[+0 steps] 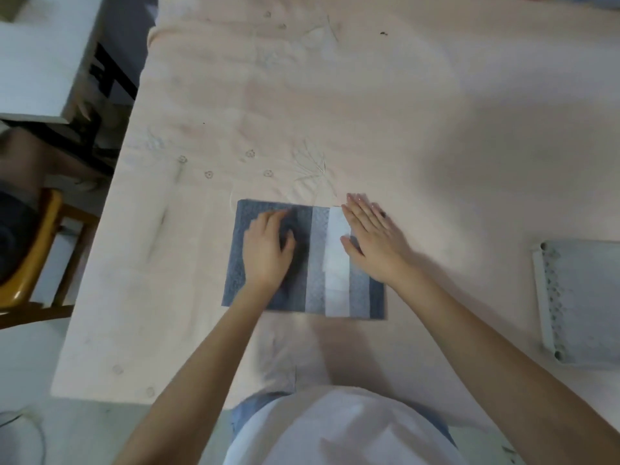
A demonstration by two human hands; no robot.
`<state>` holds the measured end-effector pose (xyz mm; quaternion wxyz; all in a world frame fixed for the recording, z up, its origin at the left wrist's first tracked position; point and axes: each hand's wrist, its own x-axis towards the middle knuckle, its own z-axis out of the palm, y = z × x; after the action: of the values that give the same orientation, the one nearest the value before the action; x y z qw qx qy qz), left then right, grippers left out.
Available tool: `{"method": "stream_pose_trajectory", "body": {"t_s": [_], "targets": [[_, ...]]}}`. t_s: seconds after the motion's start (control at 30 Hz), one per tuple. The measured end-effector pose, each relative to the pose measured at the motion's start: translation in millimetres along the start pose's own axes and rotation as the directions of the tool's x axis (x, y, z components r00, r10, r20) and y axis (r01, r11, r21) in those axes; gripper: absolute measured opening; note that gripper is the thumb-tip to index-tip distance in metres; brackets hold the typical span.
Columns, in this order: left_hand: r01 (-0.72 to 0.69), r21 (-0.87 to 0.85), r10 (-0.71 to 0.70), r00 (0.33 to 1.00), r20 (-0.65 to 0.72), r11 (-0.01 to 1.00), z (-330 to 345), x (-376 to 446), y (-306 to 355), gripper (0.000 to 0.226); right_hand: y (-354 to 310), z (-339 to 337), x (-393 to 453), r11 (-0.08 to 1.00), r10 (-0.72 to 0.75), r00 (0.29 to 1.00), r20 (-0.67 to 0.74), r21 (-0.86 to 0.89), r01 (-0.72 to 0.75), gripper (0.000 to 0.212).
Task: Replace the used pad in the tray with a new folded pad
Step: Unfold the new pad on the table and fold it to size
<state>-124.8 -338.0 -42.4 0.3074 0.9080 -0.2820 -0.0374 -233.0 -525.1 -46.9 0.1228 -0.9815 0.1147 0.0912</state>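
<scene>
1. A wide worktop [369, 112] is seen from above, covered by a pale pink cloth [208, 263] with faint stitched flower and leaf patterns; its left edge drops away to the floor.
2. At the bottom of the view a person's white top [342, 431] is seen, with both bare forearms stretched forward over the worktop.
3. A folded pad [315, 263] is laid flat on the cloth near the front of the worktop, directly ahead of the person. It is blue-grey, with lighter bands and one white strip running front to back.
4. A pale tray [583, 303] is placed at the right edge of the view, well apart from the pad and cut off by the frame. A scalloped rim is seen along its left side; what lies inside cannot be told.
5. A wooden chair [37, 250] is seen at the left, beside the worktop, with a white surface [37, 58] behind it.
6. The right hand [372, 239] is laid flat on the right part of the pad, palm down, fingers straight and held close together, reaching past the far edge.
7. The left hand [268, 250] is rested on the left part of the pad, palm down, fingers slightly bent and blurred; nothing is pinched by it.
</scene>
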Motion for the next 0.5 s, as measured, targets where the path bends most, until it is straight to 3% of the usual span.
{"method": "stream_pose_trajectory", "body": {"t_s": [0.07, 0.17, 0.27, 0.33, 0.43, 0.5], "targets": [[0.043, 0.132, -0.049, 0.998, 0.04, 0.99, -20, 30, -24, 0.037, -15, -3, 0, 0.996, -0.091, 0.996, 0.018, 0.023, 0.091, 0.064], [0.026, 0.241, -0.082, 0.971, 0.226, 0.97, -40, 72, -55, 0.044, -41, 3, 9, 0.978, -0.203, 0.978, 0.053, -0.032, 0.205, 0.071], [-0.02, 0.234, -0.084, 0.902, 0.424, 0.972, -48, 101, -69, 0.037, -59, 13, 23, 0.981, -0.158, 0.983, 0.093, -0.097, 0.167, 0.081], [0.031, 0.184, -0.125, 0.84, 0.529, 0.982, -49, 111, -72, 0.031, -59, 18, 27, 0.988, -0.093, 0.987, 0.135, -0.109, 0.108, 0.084], [0.067, 0.193, -0.165, 0.817, 0.553, 0.979, -48, 116, -77, 0.03, -53, 21, 27, 0.993, -0.087, 0.98, 0.181, -0.058, 0.099, 0.083], [0.084, 0.231, -0.197, 0.828, 0.524, 0.969, -46, 116, -77, 0.038, -50, 15, 26, 0.991, -0.101, 0.986, 0.131, 0.102, 0.088, 0.075]]}}
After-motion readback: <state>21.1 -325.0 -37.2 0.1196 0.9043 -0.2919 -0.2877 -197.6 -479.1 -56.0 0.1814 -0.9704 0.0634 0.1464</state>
